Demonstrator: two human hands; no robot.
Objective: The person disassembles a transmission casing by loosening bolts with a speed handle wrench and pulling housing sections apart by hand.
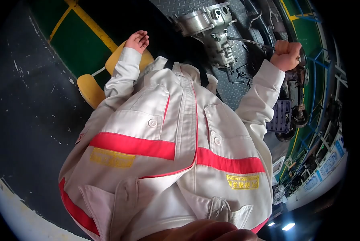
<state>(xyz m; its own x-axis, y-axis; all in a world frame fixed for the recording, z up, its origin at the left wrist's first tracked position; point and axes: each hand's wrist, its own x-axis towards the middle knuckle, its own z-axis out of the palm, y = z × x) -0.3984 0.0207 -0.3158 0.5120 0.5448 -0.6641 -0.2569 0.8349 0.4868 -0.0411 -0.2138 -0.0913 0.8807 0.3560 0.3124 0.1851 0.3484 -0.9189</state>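
My right hand (pixel 285 55) is closed around the end of a long metal wrench (pixel 254 42) at the upper right. The wrench's other end reaches the side of a silver metal gear housing (pixel 220 48), which lies on a grey diamond-plate surface (pixel 232 91). My left hand (pixel 137 41) hangs in the air left of the housing, fingers loosely curled and apart, holding nothing. Several small dark bolts (pixel 241 75) lie beside the housing's narrow end.
A yellow chair (pixel 91 89) stands at my left side. To the right are a dark plastic crate (pixel 281 116) and metal shafts and parts. The green floor (pixel 76 28) has yellow lines.
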